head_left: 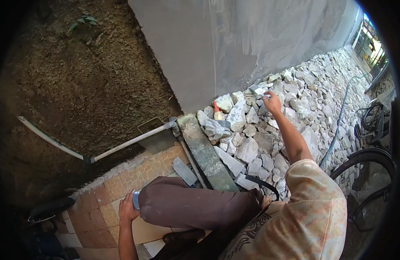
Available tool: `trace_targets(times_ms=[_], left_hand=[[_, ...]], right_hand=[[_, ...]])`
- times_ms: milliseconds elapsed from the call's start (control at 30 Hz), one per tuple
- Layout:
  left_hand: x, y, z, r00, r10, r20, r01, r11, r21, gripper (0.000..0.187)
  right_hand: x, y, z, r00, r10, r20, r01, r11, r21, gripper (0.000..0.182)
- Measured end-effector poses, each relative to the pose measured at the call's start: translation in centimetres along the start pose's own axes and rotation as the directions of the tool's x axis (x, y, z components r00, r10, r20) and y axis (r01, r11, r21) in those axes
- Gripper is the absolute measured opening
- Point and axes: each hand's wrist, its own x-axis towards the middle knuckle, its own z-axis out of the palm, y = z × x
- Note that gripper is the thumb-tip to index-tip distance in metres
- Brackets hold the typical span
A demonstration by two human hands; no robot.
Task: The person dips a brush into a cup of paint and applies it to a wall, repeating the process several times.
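My right hand [272, 103] reaches out over the rubble beside the wall, fingers closed in a pinch. A small flat grey-and-white piece [257, 90] shows at its fingertips; I cannot tell its kind. Low on the left, my left hand [128, 209] is wrapped round a light blue object [136, 199] beside my brown-trousered knee [165, 200], which hides part of that object. To the left of my right hand, a red-tipped bottle [217, 109] stands among the stones, near a crumpled clear plastic bag [216, 128].
A grey plastered wall [182, 52] borders the broken stones [247, 149]. A concrete curb [204, 149] separates them from the tiled floor [122, 184], where a grey slab [184, 170] lies. White pipe [128, 141] runs along the soil bank. A hose [340, 121] and bicycle wheel [368, 157] are at right.
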Motion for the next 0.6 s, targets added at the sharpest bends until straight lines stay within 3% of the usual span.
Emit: trace_targets(times_ms=[33, 67, 133, 167, 300, 333, 400, 433, 467, 533, 600], left_hand=[[-0.2, -0.3, 0.0, 1.0, -0.014, 0.002, 0.014, 1.0, 0.019, 0.107], [-0.3, -0.4, 0.1, 1.0, -0.027, 0.009, 0.027, 0.999, 0.037, 0.109], [-0.3, -0.2, -0.5, 0.999, -0.045, 0.013, 0.045, 0.999, 0.026, 0.11], [-0.4, -0.2, -0.9, 0.998, -0.068, 0.015, 0.068, 0.998, 0.018, 0.11], [-0.7, 0.4, -1.2, 0.995, -0.104, 0.0, 0.104, 0.994, -0.027, 0.111], [-0.6, 0.4, -1.0, 0.994, -0.104, 0.012, 0.105, 0.994, -0.026, 0.111], [-0.5, 0.2, -0.5, 0.995, -0.099, 0.023, 0.1, 0.995, -0.022, 0.11], [-0.5, 0.0, -0.1, 0.998, -0.057, 0.017, 0.056, 0.998, 0.004, 0.11], [-0.5, -0.3, 0.3, 1.0, -0.016, 0.007, 0.015, 0.999, 0.03, 0.11], [-0.3, -0.1, 0.0, 1.0, -0.012, -0.005, 0.012, 0.999, 0.035, 0.109], [-0.5, 0.3, -0.2, 1.0, -0.01, 0.001, 0.01, 0.999, 0.038, 0.109]], right_hand=[[0.8, -0.4, 0.7, 0.994, -0.095, -0.062, 0.096, 0.995, 0.019, 0.04], [1.5, -0.5, 0.9, 0.993, -0.096, -0.063, 0.097, 0.995, 0.017, 0.04], [1.0, -3.8, -0.1, 0.982, -0.113, -0.154, 0.141, 0.972, 0.187, 0.04], [-0.1, -4.8, -0.6, 0.936, -0.185, -0.299, 0.267, 0.928, 0.261, 0.04], [-2.5, -4.3, -1.8, 0.933, -0.04, -0.358, 0.217, 0.856, 0.469, 0.039], [-2.2, -3.2, -1.2, 0.933, -0.041, -0.358, 0.217, 0.856, 0.469, 0.039], [-1.4, -1.0, -0.2, 0.897, 0.035, -0.44, 0.107, 0.95, 0.294, 0.039], [-1.0, -0.5, 0.0, 0.929, 0.083, -0.361, 0.008, 0.97, 0.242, 0.037], [-0.8, 0.0, 0.2, 0.927, 0.082, -0.366, 0.012, 0.969, 0.247, 0.037], [0.1, 0.3, 0.5, 0.995, 0.049, -0.085, -0.044, 0.997, 0.056, 0.037], [0.3, -0.5, 1.6, 0.991, -0.039, -0.126, 0.046, 0.998, 0.053, 0.036]])
